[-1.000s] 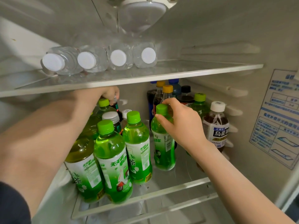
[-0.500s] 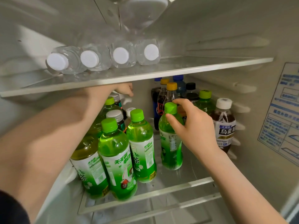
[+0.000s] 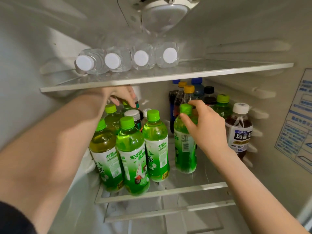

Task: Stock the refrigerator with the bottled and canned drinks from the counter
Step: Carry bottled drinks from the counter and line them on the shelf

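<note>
Seating the green tea bottle [image 3: 184, 149] looks like the step in hand. The person's right hand [image 3: 207, 130] pinches it high up, thumb on the shoulder, forefinger by the green cap, other fingers wrapped behind. The bottle stands upright on the middle shelf [image 3: 160, 191], apart from the cluster of green bottles [image 3: 133, 149] to its left, w/ cola bottles [image 3: 177, 102] right behind & an oolong tea bottle [image 3: 239, 132] off to the right. The left hand [image 3: 119, 97] is deep at the back under the upper shelf [image 3: 168, 76], fingers curled down round the top of a back bottle [image 3: 136, 105]; exactly which one is hard to tell.

To do it well, the person should bring the bottle in just beside the cluster, base flat on the glass, no tilt. The grip is high, so a shove would prob. tip it; better to lift a touch & set it down. Knuckles need watching vs. the cola caps behind. The left hand should steady the back row so nothing topples fwd. Release only once the bottle stands alone.
</note>
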The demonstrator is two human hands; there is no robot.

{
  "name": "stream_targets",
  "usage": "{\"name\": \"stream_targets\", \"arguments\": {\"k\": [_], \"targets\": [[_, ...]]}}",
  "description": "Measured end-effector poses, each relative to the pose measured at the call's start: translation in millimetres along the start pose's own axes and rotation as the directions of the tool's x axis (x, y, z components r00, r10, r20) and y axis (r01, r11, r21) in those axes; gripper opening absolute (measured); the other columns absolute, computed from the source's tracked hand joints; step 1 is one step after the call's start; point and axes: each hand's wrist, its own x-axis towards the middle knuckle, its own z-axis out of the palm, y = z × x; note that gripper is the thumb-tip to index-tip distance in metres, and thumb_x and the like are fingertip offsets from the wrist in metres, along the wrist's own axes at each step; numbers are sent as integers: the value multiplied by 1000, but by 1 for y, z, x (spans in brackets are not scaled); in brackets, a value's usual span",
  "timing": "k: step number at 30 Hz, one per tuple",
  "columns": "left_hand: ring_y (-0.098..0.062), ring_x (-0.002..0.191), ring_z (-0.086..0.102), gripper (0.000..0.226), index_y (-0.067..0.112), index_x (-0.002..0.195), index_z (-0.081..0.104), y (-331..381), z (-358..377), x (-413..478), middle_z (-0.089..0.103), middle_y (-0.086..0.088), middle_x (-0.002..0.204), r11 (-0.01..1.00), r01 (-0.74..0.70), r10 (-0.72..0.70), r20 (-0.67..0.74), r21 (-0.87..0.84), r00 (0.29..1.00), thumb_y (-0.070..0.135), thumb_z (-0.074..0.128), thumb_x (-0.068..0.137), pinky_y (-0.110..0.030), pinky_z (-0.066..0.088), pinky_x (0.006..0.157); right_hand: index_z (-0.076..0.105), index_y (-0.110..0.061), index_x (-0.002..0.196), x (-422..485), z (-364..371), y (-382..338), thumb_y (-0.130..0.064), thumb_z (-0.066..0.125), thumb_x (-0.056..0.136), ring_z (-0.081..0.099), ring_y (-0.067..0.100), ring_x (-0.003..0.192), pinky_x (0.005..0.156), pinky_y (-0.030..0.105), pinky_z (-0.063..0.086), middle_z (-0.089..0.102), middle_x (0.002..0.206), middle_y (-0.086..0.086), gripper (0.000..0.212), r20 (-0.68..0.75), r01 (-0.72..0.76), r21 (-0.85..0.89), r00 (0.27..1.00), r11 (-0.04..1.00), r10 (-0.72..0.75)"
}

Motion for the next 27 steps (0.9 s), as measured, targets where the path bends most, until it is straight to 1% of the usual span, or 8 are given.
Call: {"name": "stream_targets", "arguments": {"k": [5, 9, 12, 15, 17, 20, 23, 27], "targets": [[-15, 106, 46, 33, 0, 119, 57, 7, 4, -7, 41, -17, 140, 994, -90, 92, 40, -63, 995, 0, 63, 87, -9, 48, 48, 54, -20, 121, -2, 1, 0, -41, 61, 88, 63, 16, 88, 66, 23, 43, 65, 103, 0, 40, -23, -22, 33, 999, 999, 23], [-14, 111, 40, 33, -2, 123, 54, 13, 8, -5, 37, -16, 141, 979, -172, 175, 13, -113, 985, -1, 58, 90, -11, 48, 53, 54, -20, 121, -3, 0, -1, -41, 60, 88, 62, 17, 88, 64, 23, 44, 65, 102, 0, 40, -23, -36, 38, 999, 999, 37], [-15, 104, 45, 35, -5, 124, 51, 17, 12, 3, 42, -12, 126, 967, -200, 204, 8, -155, 979, -2, 57, 90, -14, 46, 60, 54, -21, 121, -5, -1, -1, -41, 60, 88, 62, 16, 86, 63, 23, 45, 64, 101, 0, 39, -26, -42, 43, 999, 998, 43], [-11, 72, 47, 35, -7, 124, 50, 23, 14, 10, 46, -4, 92, 959, -210, 220, 32, -190, 975, -8, 55, 89, -10, 45, 51, 55, -21, 119, -6, -1, -1, -40, 62, 87, 62, 16, 84, 60, 21, 41, 65, 100, 0, 38, -43, -47, 47, 998, 998, 49], [-9, 67, 44, 34, -6, 121, 52, 26, 15, 17, 44, -2, 83, 951, -228, 242, 43, -207, 969, -10, 55, 88, -8, 45, 49, 56, -21, 119, -6, -1, -2, -40, 62, 87, 63, 17, 84, 60, 22, 40, 65, 100, 0, 38, -48, -49, 40, 998, 998, 50], [-7, 69, 46, 29, 2, 116, 53, 32, 17, 26, 45, -7, 89, 943, -249, 264, 41, -220, 964, -7, 56, 89, -9, 46, 51, 55, -21, 120, -7, 0, -2, -41, 60, 88, 63, 17, 84, 60, 23, 43, 65, 101, 0, 38, -54, -49, 38, 997, 998, 51], [-10, 71, 46, 33, -3, 123, 50, 40, 19, 36, 46, -6, 89, 953, -242, 255, 49, -183, 966, -2, 56, 90, -12, 46, 51, 55, -22, 121, -8, 0, -3, -41, 59, 89, 63, 16, 85, 62, 25, 48, 65, 103, -1, 38, -60, -57, 51, 996, 997, 60], [-20, 95, 47, 40, -3, 129, 45, 49, 21, 48, 43, -11, 110, 962, -248, 254, 38, -112, 966, 5, 57, 92, -8, 44, 46, 54, -23, 122, -9, 1, -4, -43, 57, 89, 62, 16, 87, 64, 28, 52, 65, 104, -2, 39, -64, -66, 57, 995, 996, 70]]}}
